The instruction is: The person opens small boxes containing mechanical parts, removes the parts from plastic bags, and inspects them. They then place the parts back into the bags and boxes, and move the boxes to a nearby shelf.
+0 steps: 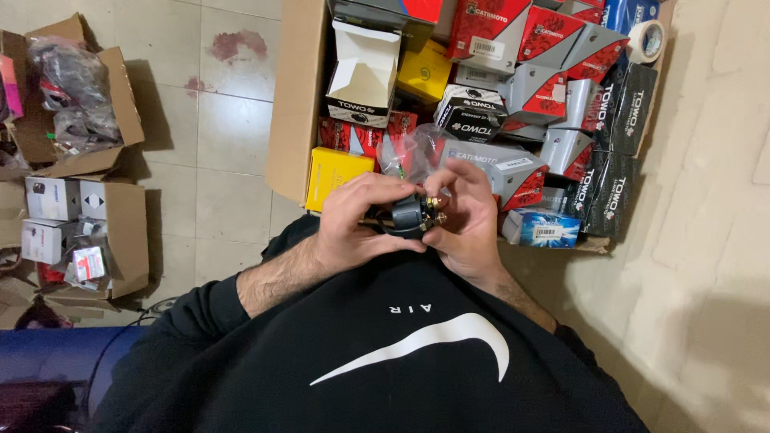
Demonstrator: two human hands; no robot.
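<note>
Head view is showing me looking down over my black sweatshirt (401, 361) at both my hands, which are meeting just in front of a big cardboard box (295, 104) sitting on the tiled floor (228, 152). My left hand (357, 220) is curling closed around a small black round part (411, 214) — the fingers are wrapping over its top and near side. My right hand (469, 220) is closing on the same part from the other side, its fingertips pinching at the small brass-coloured terminals sticking out of it. So the part is sitting between my two hands, held up above my lap and just short of the near edge of the box.

Inside the box, many small cartons are lying packed together: a yellow carton (337, 172) is resting at the near left corner, right beyond my left hand, and an opened white carton (363, 72) with its flaps up is standing farther in. Red-and-grey cartons (533, 84) are filling the middle and far side, black cartons (618, 152) are crowding the right side, and a blue carton (541, 227) is lying at the near right corner beside my right hand. A roll of tape (646, 40) is perching at the far right corner.

Well to the left of the box, smaller open cardboard boxes (80, 200) are standing on the floor — holding bagged parts and white cartons.
</note>
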